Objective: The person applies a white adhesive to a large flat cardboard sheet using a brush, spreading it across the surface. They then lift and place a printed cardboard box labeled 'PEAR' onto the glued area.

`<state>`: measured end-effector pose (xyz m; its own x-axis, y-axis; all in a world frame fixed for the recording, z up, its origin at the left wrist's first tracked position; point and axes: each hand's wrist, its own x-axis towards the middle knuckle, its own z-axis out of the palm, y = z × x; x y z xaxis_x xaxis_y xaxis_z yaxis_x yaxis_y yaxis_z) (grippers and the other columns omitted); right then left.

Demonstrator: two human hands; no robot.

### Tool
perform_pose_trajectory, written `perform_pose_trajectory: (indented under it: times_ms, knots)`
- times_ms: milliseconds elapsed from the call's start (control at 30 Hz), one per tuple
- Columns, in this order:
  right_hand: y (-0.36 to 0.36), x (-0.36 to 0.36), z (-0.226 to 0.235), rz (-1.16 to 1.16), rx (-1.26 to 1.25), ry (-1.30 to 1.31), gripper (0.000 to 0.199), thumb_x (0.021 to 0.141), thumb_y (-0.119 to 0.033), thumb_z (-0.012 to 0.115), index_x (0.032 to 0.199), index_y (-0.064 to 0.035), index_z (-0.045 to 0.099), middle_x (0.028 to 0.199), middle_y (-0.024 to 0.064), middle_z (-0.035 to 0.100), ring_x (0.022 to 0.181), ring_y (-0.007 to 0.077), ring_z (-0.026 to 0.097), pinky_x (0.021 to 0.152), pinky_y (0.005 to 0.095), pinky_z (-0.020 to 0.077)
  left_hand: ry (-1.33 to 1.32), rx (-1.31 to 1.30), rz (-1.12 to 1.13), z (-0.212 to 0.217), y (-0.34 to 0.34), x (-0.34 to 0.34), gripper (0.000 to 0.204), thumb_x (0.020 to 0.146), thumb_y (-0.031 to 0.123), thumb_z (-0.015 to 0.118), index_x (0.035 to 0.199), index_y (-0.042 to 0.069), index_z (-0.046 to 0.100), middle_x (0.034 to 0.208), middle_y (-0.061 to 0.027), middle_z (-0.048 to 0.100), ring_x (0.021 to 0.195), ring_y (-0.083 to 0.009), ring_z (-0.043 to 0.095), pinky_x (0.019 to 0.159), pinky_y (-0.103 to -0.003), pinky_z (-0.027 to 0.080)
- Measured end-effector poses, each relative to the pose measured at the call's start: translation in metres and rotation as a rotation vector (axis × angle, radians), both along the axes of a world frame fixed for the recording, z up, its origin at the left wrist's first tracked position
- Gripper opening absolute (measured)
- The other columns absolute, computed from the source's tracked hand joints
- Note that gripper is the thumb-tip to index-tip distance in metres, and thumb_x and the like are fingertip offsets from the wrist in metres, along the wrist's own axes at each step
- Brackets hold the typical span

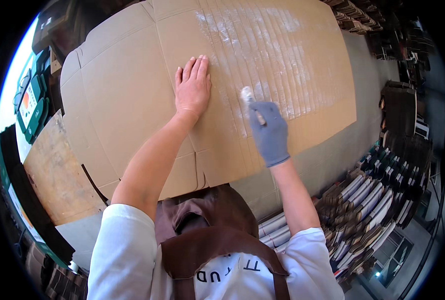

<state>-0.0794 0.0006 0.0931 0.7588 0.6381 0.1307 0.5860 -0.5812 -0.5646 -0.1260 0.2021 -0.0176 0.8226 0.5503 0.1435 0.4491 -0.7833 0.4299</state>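
A large flattened cardboard sheet (pixel 117 85) with crease lines lies in front of me. On its right part, parallel ridges or layered edges (pixel 267 60) run away from me, smeared with a whitish, wet-looking coating. My left hand (pixel 193 87) rests flat on the cardboard just left of these ridges, bare, its fingers stretched out. My right hand (pixel 270 131), in a grey glove, is closed around the handle of a brush (pixel 247 95). The brush's whitish head is over the near left part of the coated area; whether it touches the surface I cannot tell.
A wooden board (pixel 60 170) shows at the left, beside dark green boxes (pixel 35 105). Stacks of folded cardboard (pixel 362 210) stand on the floor at the lower right, with more piles (pixel 355 15) at the far right. Grey floor (pixel 327 155) borders the sheet's right side.
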Motion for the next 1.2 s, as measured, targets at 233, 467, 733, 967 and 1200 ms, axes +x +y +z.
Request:
perform_pose_trajectory:
  times_ms: [233, 467, 733, 967, 1200]
  knots:
    - [0.022, 0.045, -0.016, -0.09, 0.015, 0.044, 0.008, 0.09, -0.018, 0.063, 0.095, -0.0114, 0.063, 0.089, 0.0126, 0.062, 0.075, 0.036, 0.063, 0.065, 0.0441, 0.0514, 0.01, -0.038, -0.005, 0.002, -0.002, -0.001, 0.048, 0.099, 0.023, 0.046, 0.145, 0.013, 0.038, 0.148, -0.0006, 0.043, 0.141, -0.0198, 0.032, 0.117, -0.047, 0.023]
    - [0.013, 0.049, -0.024, -0.175, 0.044, 0.113, 0.011, 0.089, -0.015, 0.065, 0.098, -0.0094, 0.067, 0.093, 0.0135, 0.065, 0.079, 0.0332, 0.064, 0.072, 0.0381, 0.052, -0.032, -0.033, -0.019, 0.004, -0.004, 0.003, 0.048, 0.099, 0.025, 0.045, 0.145, 0.014, 0.038, 0.148, -0.0005, 0.043, 0.141, -0.02, 0.032, 0.117, -0.047, 0.023]
    - [-0.019, -0.001, -0.012, -0.114, 0.038, 0.154, 0.012, 0.087, -0.013, 0.065, 0.098, -0.0078, 0.065, 0.096, 0.0141, 0.064, 0.081, 0.0344, 0.065, 0.072, 0.0399, 0.0523, -0.019, -0.042, -0.01, 0.002, -0.001, 0.001, 0.047, 0.1, 0.024, 0.045, 0.145, 0.013, 0.038, 0.149, -0.0014, 0.042, 0.142, -0.0203, 0.032, 0.117, -0.047, 0.023]
    - [-0.032, -0.035, -0.012, -0.009, -0.072, 0.097, 0.01, 0.089, -0.014, 0.061, 0.098, -0.0137, 0.063, 0.093, 0.0117, 0.061, 0.073, 0.0352, 0.063, 0.065, 0.0437, 0.0519, 0.013, -0.04, -0.015, 0.003, -0.003, 0.004, 0.049, 0.1, 0.024, 0.044, 0.147, 0.013, 0.036, 0.151, -0.0013, 0.039, 0.143, -0.0205, 0.029, 0.118, -0.047, 0.019]
    - [0.01, -0.022, -0.002, 0.113, -0.001, 0.051, 0.011, 0.089, -0.017, 0.061, 0.099, -0.0139, 0.062, 0.094, 0.0104, 0.061, 0.074, 0.035, 0.064, 0.064, 0.0462, 0.0517, 0.083, -0.023, 0.0, 0.001, -0.005, -0.003, 0.05, 0.099, 0.023, 0.045, 0.147, 0.013, 0.035, 0.152, -0.0011, 0.039, 0.144, -0.0205, 0.029, 0.119, -0.046, 0.019]
